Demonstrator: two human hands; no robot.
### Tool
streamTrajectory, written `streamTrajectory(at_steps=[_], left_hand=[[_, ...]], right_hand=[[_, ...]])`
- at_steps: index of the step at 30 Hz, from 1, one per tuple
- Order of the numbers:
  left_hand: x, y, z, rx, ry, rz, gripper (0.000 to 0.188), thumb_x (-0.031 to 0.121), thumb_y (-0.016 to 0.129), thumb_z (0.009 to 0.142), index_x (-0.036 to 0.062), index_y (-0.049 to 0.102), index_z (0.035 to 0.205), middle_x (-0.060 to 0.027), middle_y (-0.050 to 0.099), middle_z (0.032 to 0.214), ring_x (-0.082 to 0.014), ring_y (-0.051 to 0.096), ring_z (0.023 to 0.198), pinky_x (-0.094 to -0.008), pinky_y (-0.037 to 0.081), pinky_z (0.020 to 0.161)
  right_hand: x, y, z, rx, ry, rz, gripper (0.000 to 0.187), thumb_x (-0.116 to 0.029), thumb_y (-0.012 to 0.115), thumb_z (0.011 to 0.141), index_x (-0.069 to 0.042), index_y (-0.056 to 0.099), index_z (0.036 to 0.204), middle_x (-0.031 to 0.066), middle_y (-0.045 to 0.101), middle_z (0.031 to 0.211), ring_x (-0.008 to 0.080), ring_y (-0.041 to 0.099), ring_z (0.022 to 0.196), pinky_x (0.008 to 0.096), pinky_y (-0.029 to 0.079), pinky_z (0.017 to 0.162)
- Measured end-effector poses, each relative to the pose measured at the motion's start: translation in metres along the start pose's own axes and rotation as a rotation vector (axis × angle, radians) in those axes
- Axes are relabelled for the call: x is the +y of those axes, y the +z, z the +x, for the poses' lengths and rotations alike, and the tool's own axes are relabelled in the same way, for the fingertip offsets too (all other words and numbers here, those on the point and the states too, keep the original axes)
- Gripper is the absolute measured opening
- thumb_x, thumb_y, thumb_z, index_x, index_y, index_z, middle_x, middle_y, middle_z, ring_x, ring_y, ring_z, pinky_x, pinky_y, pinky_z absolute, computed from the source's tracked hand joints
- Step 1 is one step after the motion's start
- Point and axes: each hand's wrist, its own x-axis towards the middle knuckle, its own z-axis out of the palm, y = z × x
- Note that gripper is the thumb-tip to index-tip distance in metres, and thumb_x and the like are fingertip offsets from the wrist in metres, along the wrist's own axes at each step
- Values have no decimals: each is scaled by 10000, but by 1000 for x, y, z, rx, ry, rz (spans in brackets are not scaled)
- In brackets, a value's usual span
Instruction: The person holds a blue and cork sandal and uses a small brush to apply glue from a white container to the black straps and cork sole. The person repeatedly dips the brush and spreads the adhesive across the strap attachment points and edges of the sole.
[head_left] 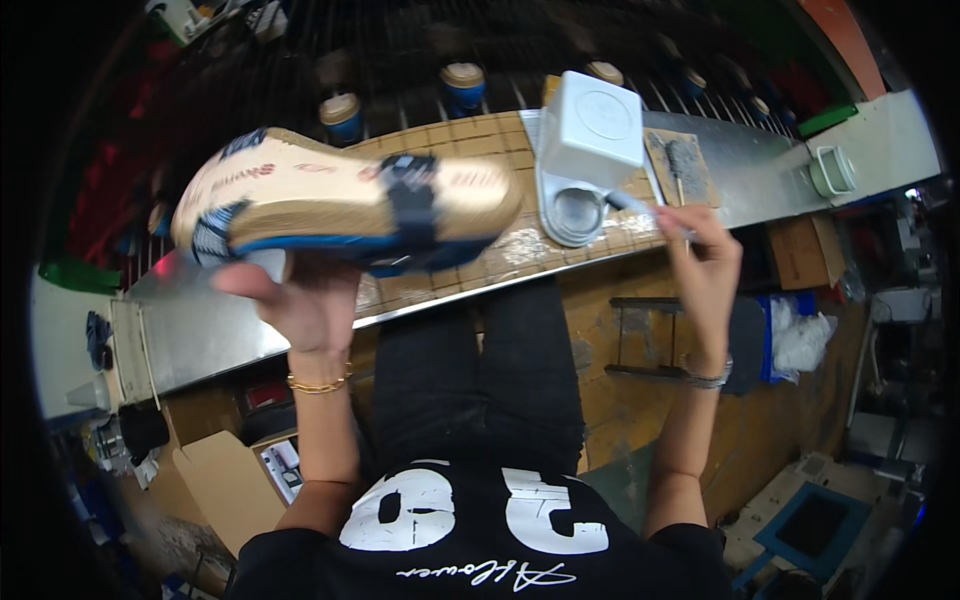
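My left hand (pixel 315 310) grips a sandal on a blue shoe last (pixel 320 190) from below, its thumb sticking out to the left. Lifted above the bench, the sandal lies sideways with its tan underside up; dark straps wrap over that underside, and motion blurs it slightly. My right hand (pixel 705 260) pinches the handle of a small brush (pixel 632 204). The brush's tip is at the rim of a round cup (pixel 577 214) set in a pale holder, beside an upside-down white square container (pixel 594 120). The bristles cannot be made out clearly.
A metal-edged bench (pixel 215 335) runs across in front of me, partly covered with brown grid-marked sheet (pixel 420 290). Behind it, several blue lasts with tan tops (pixel 463 85) stand on a dark rack. A grey-coated brush (pixel 683 162) lies on cardboard; a pale-green basket (pixel 832 170) stands far right.
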Motion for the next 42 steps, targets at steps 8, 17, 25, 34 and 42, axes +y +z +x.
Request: streamTrajectory(at_steps=[8,17,25,34,42], left_hand=[[-29,1,16,85,-615,-215,1156,923,328,811,-50,365,1434,-211,605,947,-288,616,649,-410,514,681],[-45,-51,-14,322,-550,187,867,705,280,991,26,255,1530,-232,504,1413,-238,616,1225,-362,565,992],[-56,36,-14,30,-617,468,960,784,208,951,-21,448,1415,-196,645,1242,-223,684,1091,-344,587,910],[-56,60,-18,-143,-528,446,957,793,245,940,-48,558,1271,-170,694,1114,-201,690,1014,-334,564,873],[-43,73,-18,-177,-496,698,1064,884,239,859,-74,625,1112,-162,715,974,-204,696,919,-322,546,802]], right_hand=[[15,13,-3,81,-317,-464,94,-173,767,860,-89,779,900,43,642,814,213,563,694,321,400,704],[31,0,-10,-328,472,298,245,-210,673,979,26,736,959,-79,582,739,7,445,666,210,361,583],[-43,-28,31,112,-354,16,211,35,817,731,-26,780,930,57,640,876,139,597,808,257,471,702],[-123,-1,11,-20,-381,173,215,7,823,727,-58,797,930,33,597,827,105,561,723,221,441,603],[-131,-2,26,135,-506,104,227,27,825,698,-55,791,907,30,585,815,120,545,711,230,414,620]])
